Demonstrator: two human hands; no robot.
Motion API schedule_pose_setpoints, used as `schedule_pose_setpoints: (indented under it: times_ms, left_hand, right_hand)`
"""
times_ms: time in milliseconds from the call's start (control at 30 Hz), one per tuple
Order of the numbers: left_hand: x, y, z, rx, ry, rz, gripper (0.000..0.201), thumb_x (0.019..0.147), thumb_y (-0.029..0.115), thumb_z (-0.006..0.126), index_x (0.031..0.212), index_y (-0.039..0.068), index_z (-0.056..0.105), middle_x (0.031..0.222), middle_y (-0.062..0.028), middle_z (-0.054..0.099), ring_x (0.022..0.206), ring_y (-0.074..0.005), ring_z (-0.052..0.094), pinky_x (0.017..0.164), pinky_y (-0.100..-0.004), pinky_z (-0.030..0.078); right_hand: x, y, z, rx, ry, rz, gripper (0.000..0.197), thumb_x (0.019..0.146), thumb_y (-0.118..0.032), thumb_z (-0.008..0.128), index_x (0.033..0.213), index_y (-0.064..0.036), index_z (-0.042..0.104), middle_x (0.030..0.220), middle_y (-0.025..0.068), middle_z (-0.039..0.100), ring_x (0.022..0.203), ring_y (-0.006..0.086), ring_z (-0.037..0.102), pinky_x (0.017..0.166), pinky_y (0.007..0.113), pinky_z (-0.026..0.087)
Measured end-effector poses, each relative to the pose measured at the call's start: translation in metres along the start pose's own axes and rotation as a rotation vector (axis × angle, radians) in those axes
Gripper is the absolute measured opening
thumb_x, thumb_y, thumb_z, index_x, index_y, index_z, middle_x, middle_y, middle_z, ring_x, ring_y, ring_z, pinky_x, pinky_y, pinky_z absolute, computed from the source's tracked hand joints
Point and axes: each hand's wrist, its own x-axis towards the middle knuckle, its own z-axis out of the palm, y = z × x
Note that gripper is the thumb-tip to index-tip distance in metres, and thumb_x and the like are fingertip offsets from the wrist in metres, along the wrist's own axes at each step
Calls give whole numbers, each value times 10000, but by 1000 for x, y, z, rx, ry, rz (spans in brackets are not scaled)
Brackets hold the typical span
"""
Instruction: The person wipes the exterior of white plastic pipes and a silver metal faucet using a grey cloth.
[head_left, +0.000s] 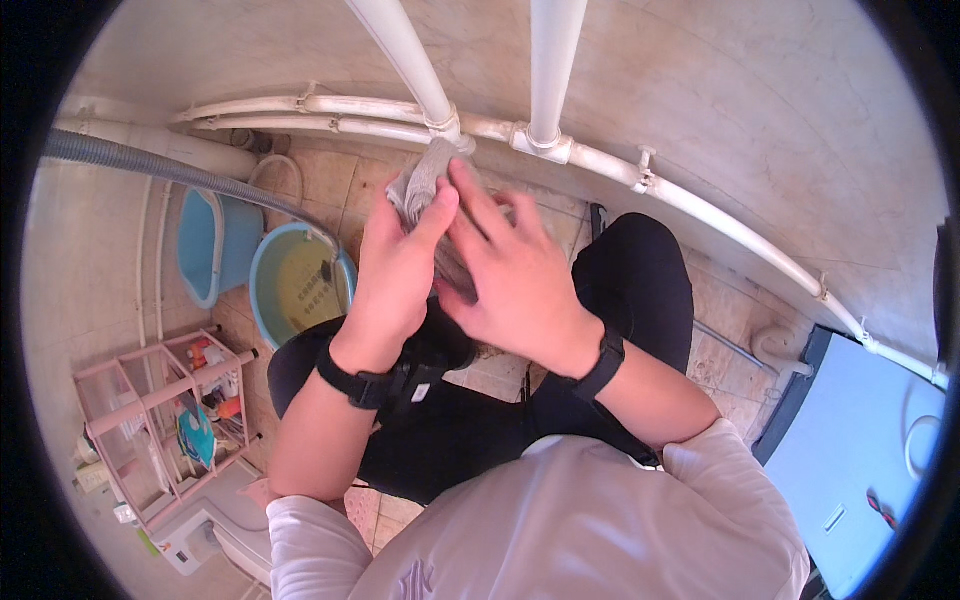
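Observation:
A crumpled grey-beige cloth [418, 192] is bunched between my two hands, in front of the white pipes. My left hand [400, 265] is closed on its left side, thumb lying over the folds. On the other side my right hand [515, 270] grips the cloth, its fingers slightly smeared by motion. The cloth's upper end overlaps the foot of an upright white pipe [410, 55]; I cannot tell whether they touch. Part of the cloth is hidden behind my fingers. Black bands circle both wrists.
Left of my knee stands a blue basin [262, 300] with a yellowish inside, beside a blue tub [240, 235]. A grey corrugated hose [190, 178] runs above them. A pink rack [145, 400] holds several small items. White pipes [700, 217] follow the wall. A light-blue panel [850, 460] stands right.

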Motion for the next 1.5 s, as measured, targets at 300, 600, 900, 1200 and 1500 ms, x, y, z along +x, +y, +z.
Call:
schedule_pose_setpoints:
  times_ms: [300,600,900,1200,1500]
  left_hand:
    - [45,-13,29,1008,172,757,368,929,155,637,1256,-4,582,1219,-212,633,1066,-345,643,901,-396,507]
    - [75,-2,40,1250,13,684,270,834,12,562,1069,18,693,1155,-137,681,953,-380,672,830,-447,547]
    - [74,3,43,1377,45,729,284,834,7,553,1061,53,716,1136,-105,694,914,-366,676,800,-426,551]
    - [71,2,37,1268,109,561,306,814,-4,554,1065,38,724,1131,-162,701,923,-340,704,808,-395,549]
    - [62,2,47,1194,100,325,309,811,1,556,1075,3,717,1106,-191,706,975,-343,706,851,-361,558]
  right_hand:
    - [1,39,52,129,235,244,900,679,-189,800,1471,-71,387,1518,237,332,1057,450,599,739,481,584]
    - [18,40,58,125,335,325,705,748,-209,748,1391,-55,502,1473,211,413,859,381,690,614,420,576]
    - [17,40,62,264,330,323,753,665,-144,733,1376,-40,508,1517,200,397,703,347,685,596,449,578]
    - [20,44,75,303,405,206,654,637,-84,723,1267,24,586,1543,202,379,687,338,684,578,411,577]
    - [-1,36,53,265,282,304,662,632,-89,743,1264,34,584,1526,214,397,704,307,697,609,400,586]
